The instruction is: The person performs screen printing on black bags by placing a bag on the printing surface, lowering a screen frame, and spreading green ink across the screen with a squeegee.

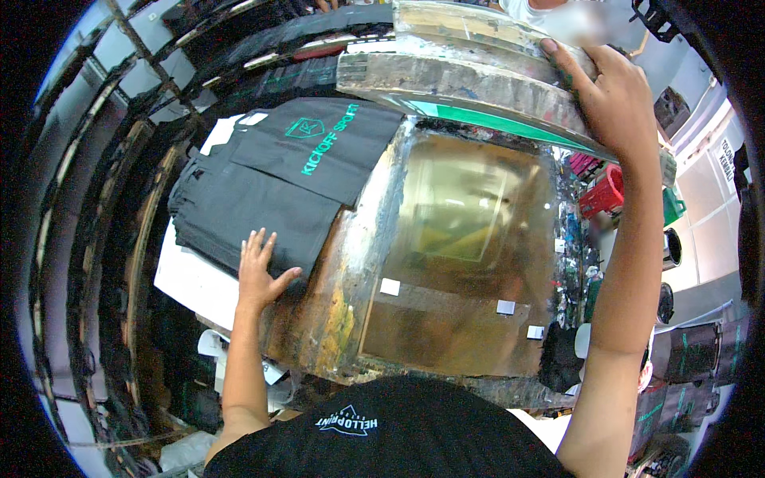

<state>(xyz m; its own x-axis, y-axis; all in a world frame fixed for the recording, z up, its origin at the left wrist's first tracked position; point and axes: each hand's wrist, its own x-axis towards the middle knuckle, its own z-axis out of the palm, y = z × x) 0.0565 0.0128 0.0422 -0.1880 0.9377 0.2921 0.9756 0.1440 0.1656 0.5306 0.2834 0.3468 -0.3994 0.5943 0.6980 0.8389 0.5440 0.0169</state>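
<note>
Fabric, black and stacked in a pile (239, 207) at the left of our paint-crusted bench (351, 303), lies under our left hand (259, 271), fingers spread flat; the top piece already carries a teal emblem and lettering. Our right hand (610, 95) grips the raised printing screen frame (462, 80), fingers curled over its edge, above the bare glossy platen (470, 239) with three small white tape squares, so we judge that the next piece is not yet laid.

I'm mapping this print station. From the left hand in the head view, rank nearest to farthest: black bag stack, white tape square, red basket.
1. Black bag stack, under the left hand.
2. White tape square, on the platen to its right.
3. Red basket, far right.
</note>
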